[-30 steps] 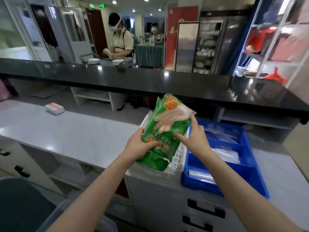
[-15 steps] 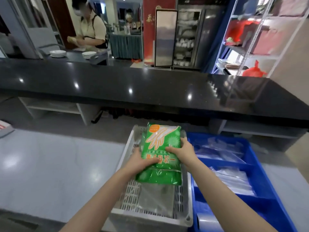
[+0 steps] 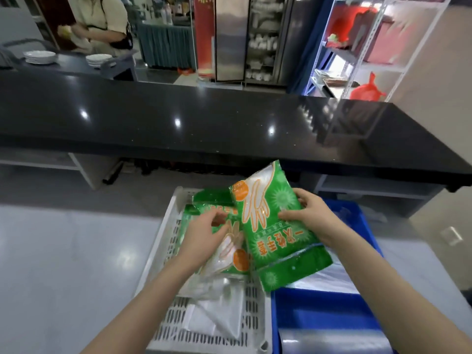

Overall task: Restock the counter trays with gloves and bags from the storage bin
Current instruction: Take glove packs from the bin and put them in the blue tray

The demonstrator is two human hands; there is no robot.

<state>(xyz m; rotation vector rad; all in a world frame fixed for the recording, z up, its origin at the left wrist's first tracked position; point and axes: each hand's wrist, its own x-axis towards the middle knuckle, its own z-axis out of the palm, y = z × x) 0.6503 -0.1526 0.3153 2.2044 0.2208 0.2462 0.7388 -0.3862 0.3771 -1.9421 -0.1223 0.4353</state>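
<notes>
Right hand (image 3: 305, 217) clenched on edge of green glove pack (image 3: 277, 233) – pack tilted, raised over seam between white tray (image 3: 163, 241) and blue tray (image 3: 321, 312); left hand (image 3: 203, 237) – fingers loosely straight, spread, grasping nothing – rests flat on second glove pack (image 3: 238, 260) lying inside white tray (print blurred); clear bags (image 3: 217, 312) under it at near end; more clear plastic (image 3: 329, 277) in blue tray; black counter (image 3: 204, 118) behind.
</notes>
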